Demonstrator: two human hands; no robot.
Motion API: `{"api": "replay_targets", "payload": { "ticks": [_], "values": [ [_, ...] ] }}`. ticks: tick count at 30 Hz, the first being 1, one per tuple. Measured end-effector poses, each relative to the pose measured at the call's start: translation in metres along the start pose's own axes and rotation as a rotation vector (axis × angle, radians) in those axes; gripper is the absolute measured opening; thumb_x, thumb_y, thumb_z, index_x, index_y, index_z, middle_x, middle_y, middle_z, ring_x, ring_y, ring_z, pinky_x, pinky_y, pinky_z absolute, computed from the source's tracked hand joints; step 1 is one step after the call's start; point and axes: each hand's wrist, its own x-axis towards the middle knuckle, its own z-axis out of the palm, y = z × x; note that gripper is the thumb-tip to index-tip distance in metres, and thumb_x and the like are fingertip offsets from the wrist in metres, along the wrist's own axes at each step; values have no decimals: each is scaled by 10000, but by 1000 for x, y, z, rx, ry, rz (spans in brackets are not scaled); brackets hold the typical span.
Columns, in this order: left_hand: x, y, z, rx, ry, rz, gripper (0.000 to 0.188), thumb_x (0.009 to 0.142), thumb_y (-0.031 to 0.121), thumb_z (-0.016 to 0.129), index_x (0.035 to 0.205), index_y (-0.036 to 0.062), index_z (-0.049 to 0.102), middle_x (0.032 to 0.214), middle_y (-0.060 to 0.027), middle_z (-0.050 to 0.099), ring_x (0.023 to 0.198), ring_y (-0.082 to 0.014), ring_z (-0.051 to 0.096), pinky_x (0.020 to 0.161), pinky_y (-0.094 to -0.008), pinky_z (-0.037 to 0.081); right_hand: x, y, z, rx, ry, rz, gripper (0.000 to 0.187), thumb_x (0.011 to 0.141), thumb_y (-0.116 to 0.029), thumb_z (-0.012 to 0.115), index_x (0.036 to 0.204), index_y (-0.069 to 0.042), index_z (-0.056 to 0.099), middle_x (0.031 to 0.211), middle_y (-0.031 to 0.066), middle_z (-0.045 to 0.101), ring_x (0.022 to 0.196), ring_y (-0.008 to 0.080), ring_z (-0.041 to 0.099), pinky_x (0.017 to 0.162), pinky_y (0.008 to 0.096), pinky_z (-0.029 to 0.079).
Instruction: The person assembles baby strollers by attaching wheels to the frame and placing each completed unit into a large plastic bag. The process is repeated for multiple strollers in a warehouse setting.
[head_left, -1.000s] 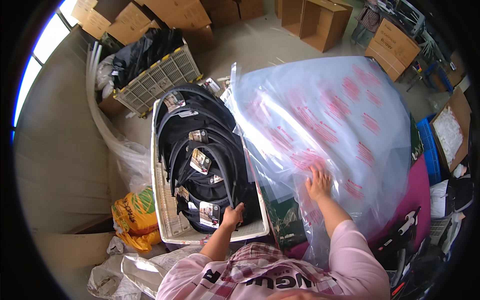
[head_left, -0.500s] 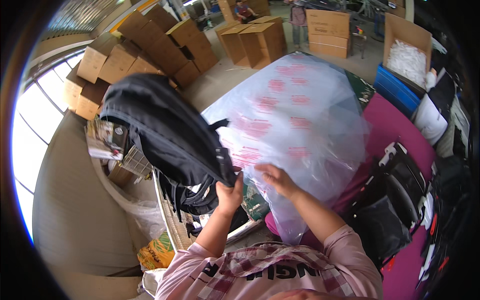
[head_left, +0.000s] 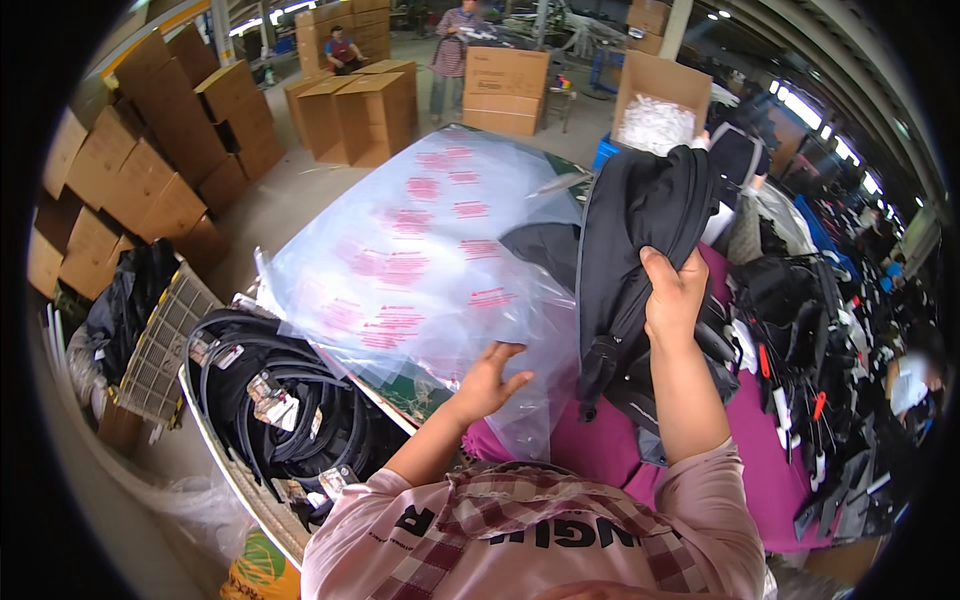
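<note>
cartons (head_left: 375, 112) stand at eleven o'clock, the left hand (head_left: 490, 383) is empty and loosely open over plastic sheets (head_left: 430, 270), and the right hand (head_left: 673, 288) grips one unwrapped black bag (head_left: 622, 255) at two, while black pieces (head_left: 240, 385) in the white crate (head_left: 245, 495) at eight seem left to handle

Curved black fabric bag piece (head_left: 617, 245), raised nearly upright, translucent plastic sheets (head_left: 430, 240), red-printed, spread to its left

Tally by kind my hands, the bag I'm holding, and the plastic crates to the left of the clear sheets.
Hands: 2 (left hand, right hand)
Held black bag: 1
Plastic crates: 2 (white crate, grey crate)
Total: 5
</note>
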Motion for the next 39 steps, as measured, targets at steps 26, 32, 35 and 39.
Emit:
{"api": "replay_targets", "payload": {
  "ticks": [26, 32, 35, 39],
  "values": [
    [45, 102, 133, -1054, 266, -662, 466, 969, 294, 529, 1303, -25, 472, 1268, -134, 573, 1154, -285, 567, 988, -410, 467, -162, 25, -376, 650, 643, 716, 598, 982, -485, 411, 1418, -76, 397, 1376, 147, 492, 1251, 293, 482, 1072, 423, 377],
    [55, 97, 144, -1097, 164, -733, 494, 1008, 344, 444, 1342, -20, 454, 1315, -150, 555, 1182, -282, 557, 1020, -412, 441, -164, -2, -386, 480, 735, 606, 609, 963, -418, 506, 1439, -67, 360, 1391, 142, 476, 1252, 286, 483, 1064, 409, 384],
    [72, 105, 153, -1086, 181, -541, 588, 1009, 421, 418, 1443, 34, 329, 1433, -150, 425, 1270, -288, 473, 1071, -409, 381, -165, -22, -384, 203, 892, 487, 591, 950, -311, 552, 1450, -62, 358, 1355, 138, 497, 1218, 255, 509, 1039, 359, 400],
    [101, 136, 168, -873, 185, -155, 644, 972, 263, 509, 1500, 58, 203, 1425, -153, 368, 1265, -255, 424, 1068, -367, 342, -156, -58, -373, -40, 671, 452, 583, 924, -136, 541, 1464, -54, 336, 1330, 117, 495, 1190, 209, 505, 1011, 312, 400]
  ]
}}
